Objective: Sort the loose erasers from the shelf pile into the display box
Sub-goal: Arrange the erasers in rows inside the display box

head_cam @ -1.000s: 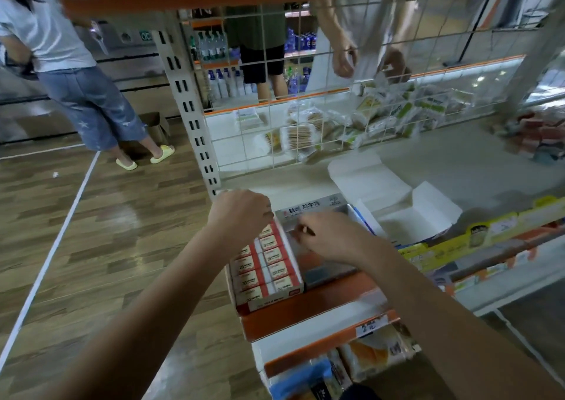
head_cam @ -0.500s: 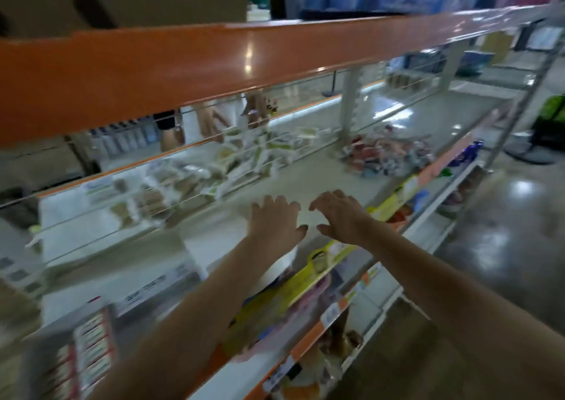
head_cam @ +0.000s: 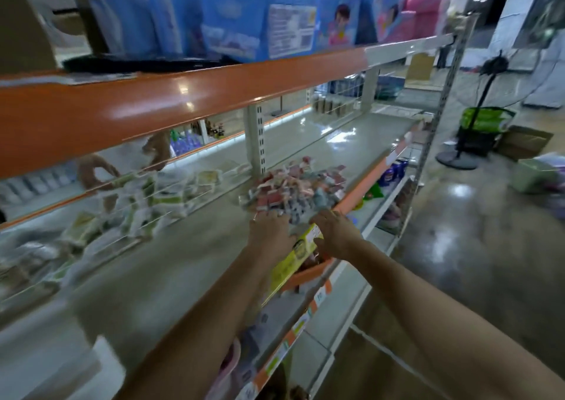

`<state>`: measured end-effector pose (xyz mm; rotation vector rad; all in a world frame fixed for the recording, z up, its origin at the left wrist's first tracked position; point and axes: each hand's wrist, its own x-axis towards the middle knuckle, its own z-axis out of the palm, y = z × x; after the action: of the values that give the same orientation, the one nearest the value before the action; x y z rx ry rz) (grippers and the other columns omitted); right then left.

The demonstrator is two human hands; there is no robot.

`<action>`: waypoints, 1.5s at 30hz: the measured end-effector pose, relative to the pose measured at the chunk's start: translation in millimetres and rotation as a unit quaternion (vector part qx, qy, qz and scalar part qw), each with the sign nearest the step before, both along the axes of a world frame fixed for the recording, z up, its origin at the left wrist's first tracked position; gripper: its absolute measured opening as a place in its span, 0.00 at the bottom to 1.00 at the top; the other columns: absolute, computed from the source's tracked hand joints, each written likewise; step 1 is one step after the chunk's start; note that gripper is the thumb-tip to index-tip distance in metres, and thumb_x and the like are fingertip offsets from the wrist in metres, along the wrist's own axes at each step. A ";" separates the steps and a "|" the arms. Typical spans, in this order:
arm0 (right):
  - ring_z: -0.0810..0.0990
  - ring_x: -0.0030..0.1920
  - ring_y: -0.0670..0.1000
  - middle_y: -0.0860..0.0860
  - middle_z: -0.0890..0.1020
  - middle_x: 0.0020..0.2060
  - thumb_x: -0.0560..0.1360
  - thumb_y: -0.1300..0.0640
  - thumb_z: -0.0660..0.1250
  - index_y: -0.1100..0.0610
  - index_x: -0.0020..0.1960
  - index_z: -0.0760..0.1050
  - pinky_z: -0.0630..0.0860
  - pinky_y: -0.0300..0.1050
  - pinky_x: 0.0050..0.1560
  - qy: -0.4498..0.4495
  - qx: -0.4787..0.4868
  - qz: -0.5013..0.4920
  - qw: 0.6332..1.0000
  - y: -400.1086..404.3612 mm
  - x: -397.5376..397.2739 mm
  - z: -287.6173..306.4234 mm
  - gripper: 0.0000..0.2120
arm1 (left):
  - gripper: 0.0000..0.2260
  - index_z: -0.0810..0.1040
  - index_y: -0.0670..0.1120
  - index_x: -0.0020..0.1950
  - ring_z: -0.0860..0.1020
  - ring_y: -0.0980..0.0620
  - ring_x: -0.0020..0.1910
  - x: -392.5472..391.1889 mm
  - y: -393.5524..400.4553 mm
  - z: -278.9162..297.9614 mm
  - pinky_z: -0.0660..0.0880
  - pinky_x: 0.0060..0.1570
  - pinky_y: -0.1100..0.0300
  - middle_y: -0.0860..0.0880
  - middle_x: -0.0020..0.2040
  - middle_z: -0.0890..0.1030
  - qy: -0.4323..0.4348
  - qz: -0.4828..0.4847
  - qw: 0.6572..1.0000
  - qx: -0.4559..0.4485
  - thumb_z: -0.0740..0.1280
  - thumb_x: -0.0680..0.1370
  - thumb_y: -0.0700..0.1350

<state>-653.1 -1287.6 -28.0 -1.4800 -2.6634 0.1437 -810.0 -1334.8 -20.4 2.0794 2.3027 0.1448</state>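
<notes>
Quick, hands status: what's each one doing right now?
Left hand: at the near edge of the eraser pile, fingers hidden among the erasers; grip cannot be told.
Right hand: open, reaching toward the pile, holding nothing visible.

Your two forearms come into view bare from the bottom edge, with no sleeve reaching as far as the elbows. Your left hand [head_cam: 269, 228] and right hand [head_cam: 336, 231] are ungloved. Motion blur hides anything as small as a ring.
</notes>
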 end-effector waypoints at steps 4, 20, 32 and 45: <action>0.67 0.67 0.55 0.53 0.64 0.70 0.75 0.56 0.62 0.53 0.70 0.64 0.67 0.50 0.61 0.018 0.014 -0.027 0.999 54.8 17.5 -4.9 0.23 | 0.25 0.63 0.50 0.73 0.66 0.42 0.67 -6.6 58.1 -0.2 0.66 0.64 0.50 0.43 0.69 0.68 0.004 -0.002 1.000 0.031 0.61 0.77 0.53; 0.79 0.50 0.53 0.55 0.79 0.52 0.77 0.49 0.63 0.59 0.57 0.74 0.77 0.50 0.54 0.051 -0.101 -0.001 0.994 199.5 34.2 -14.7 0.15 | 0.07 0.75 0.49 0.53 0.75 0.48 0.52 -32.2 150.4 -18.3 0.72 0.52 0.50 0.49 0.52 0.76 -0.012 0.028 0.997 0.069 0.61 0.78 0.48; 0.73 0.50 0.49 0.52 0.68 0.53 0.73 0.53 0.70 0.57 0.58 0.70 0.75 0.39 0.53 0.260 -0.152 0.114 0.947 229.8 26.2 -7.5 0.18 | 0.10 0.76 0.55 0.49 0.78 0.58 0.40 -20.7 150.6 -12.9 0.75 0.42 0.59 0.57 0.43 0.81 -0.199 0.098 0.966 0.132 0.72 0.70 0.51; 0.80 0.34 0.45 0.42 0.80 0.35 0.78 0.43 0.57 0.41 0.51 0.77 0.77 0.42 0.37 0.392 -0.541 0.167 0.725 211.2 -6.1 -4.2 0.11 | 0.12 0.77 0.46 0.53 0.81 0.50 0.40 18.5 114.4 -27.4 0.79 0.41 0.60 0.46 0.44 0.83 -0.743 0.150 0.614 0.220 0.68 0.70 0.40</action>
<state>-659.2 -1076.4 -32.2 -0.6240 -1.9746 2.0751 -791.5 -1220.5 -47.8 0.6795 1.3420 1.7439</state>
